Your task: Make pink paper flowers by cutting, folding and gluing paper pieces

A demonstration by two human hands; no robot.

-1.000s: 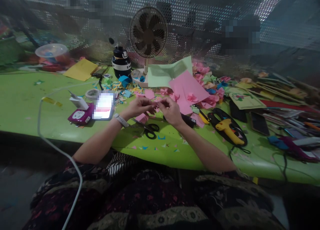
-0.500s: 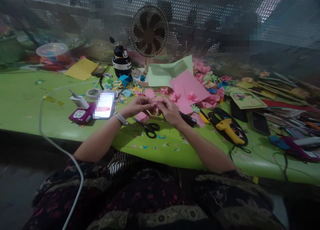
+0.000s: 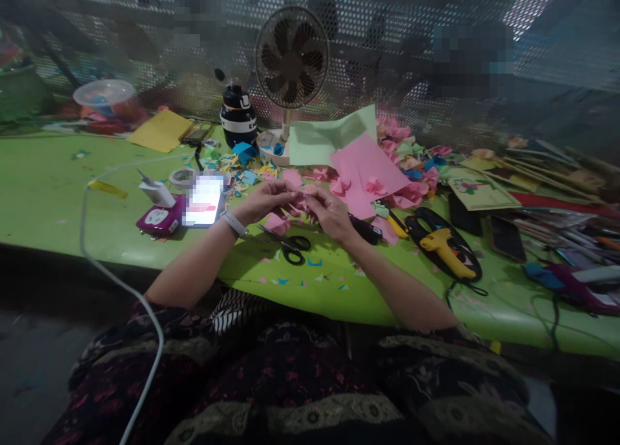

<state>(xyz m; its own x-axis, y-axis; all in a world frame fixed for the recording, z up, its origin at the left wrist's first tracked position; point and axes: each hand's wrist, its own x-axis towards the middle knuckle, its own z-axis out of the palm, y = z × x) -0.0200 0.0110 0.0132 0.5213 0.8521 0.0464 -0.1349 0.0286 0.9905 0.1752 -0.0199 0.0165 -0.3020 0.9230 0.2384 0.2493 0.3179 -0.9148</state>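
Between my fingertips is a small pink paper piece (image 3: 301, 204), partly hidden by them. My left hand (image 3: 269, 203) pinches it from the left, with a light band on that wrist. From the other side my right hand (image 3: 329, 214) grips it between thumb and fingers. Black-handled scissors (image 3: 294, 250) lie on the green table (image 3: 281, 303) just below my hands. Pink paper scraps (image 3: 278, 224) rest beside the scissor blades. Behind my hands are folded pink paper flowers (image 3: 340, 186) and a large pink sheet (image 3: 365, 164).
A lit phone (image 3: 206, 201) and a purple adapter (image 3: 162, 217) are on the left. A fan (image 3: 291, 57) and a dark bottle (image 3: 238, 119) stand at the back. On the right lie a yellow glue gun (image 3: 448, 252), a cutter (image 3: 398, 224) and a dark phone (image 3: 506, 238).
My fingers have shifted slightly around the pink paper piece, which both hands still hold. The whole view has moved a little; the things on the table stay in place.
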